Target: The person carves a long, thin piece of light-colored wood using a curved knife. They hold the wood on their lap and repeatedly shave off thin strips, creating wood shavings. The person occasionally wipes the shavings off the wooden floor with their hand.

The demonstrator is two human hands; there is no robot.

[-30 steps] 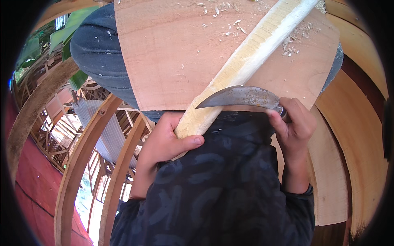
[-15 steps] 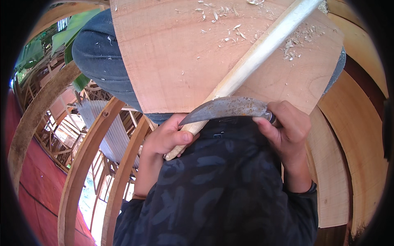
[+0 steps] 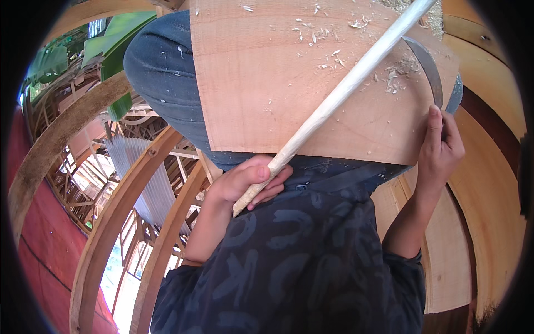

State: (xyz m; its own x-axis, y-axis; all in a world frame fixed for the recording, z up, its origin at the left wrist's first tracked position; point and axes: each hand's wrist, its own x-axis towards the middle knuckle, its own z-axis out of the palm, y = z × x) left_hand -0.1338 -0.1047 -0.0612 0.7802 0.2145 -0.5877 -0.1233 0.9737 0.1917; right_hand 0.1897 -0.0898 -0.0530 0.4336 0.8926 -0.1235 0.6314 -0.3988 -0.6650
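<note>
Head cam had one corrugated sheet [image 3: 146, 178], then one left hand [image 3: 247, 181], fingers curled round the lower end of one pale stick [image 3: 334, 103] slanting over one board [image 3: 239, 94], shavings [image 3: 396, 83] too many to count, and one right hand [image 3: 442, 142] gripping one curved knife [image 3: 429, 69], tip by the stick.

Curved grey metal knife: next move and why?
Right hand should probably draw the curved grey metal knife along the pale wooden stick toward the left hand: that hand grips the near end, and the blade tip is by the far part.
</note>
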